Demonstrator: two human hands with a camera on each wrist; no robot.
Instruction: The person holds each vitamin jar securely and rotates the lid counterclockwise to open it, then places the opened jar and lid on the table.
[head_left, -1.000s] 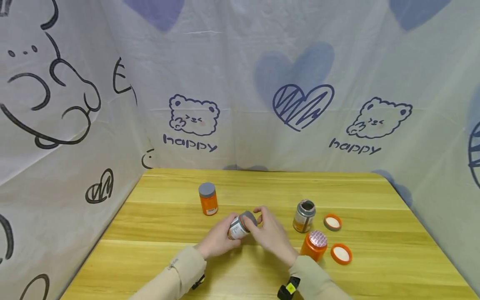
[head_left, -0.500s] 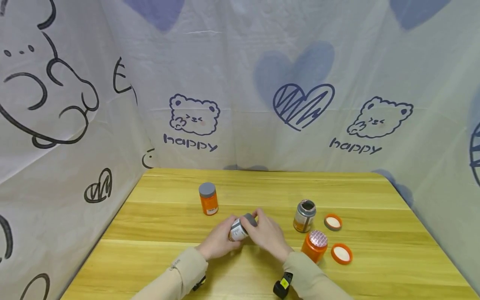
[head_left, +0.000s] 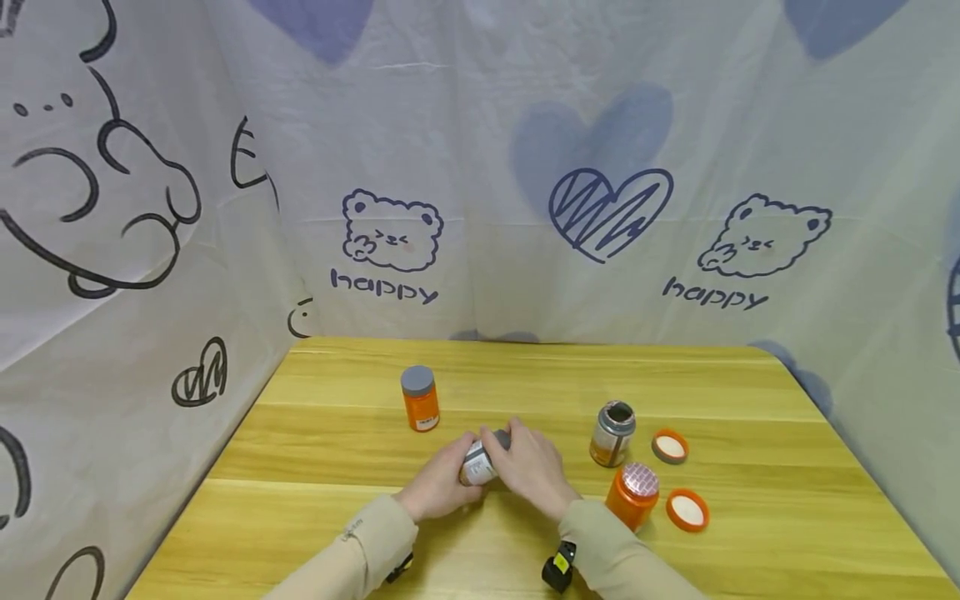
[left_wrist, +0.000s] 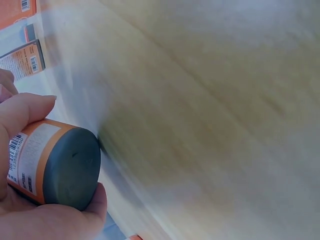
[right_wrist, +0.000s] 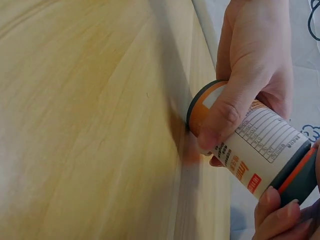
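My left hand [head_left: 442, 487] grips a jar [head_left: 477, 465] with a white, orange and dark grey label, tilted toward the upper right. In the right wrist view, the jar body [right_wrist: 265, 145] shows printed text and a table of lines. The dark grey base of the jar [left_wrist: 72, 167] faces the left wrist camera. My right hand [head_left: 536, 475] pinches the jar's grey lid [head_left: 503, 439], thumb on the near side and fingers beyond. An orange stripe shows along the lid's edge in the right wrist view. The right hand covers much of the lid.
An orange jar with a grey lid [head_left: 421, 400] stands behind the left hand. At right are an uncapped grey-necked jar [head_left: 612, 435] and an orange jar [head_left: 632, 497] with a patterned foil top. Two lids, one grey-edged [head_left: 670, 447] and one orange [head_left: 687, 510], lie upturned beside them.
The right hand's fingers, partly lifted off the lid one second ago, have come in around it, and the right wrist has shifted left. The left hand keeps its hold on the jar.
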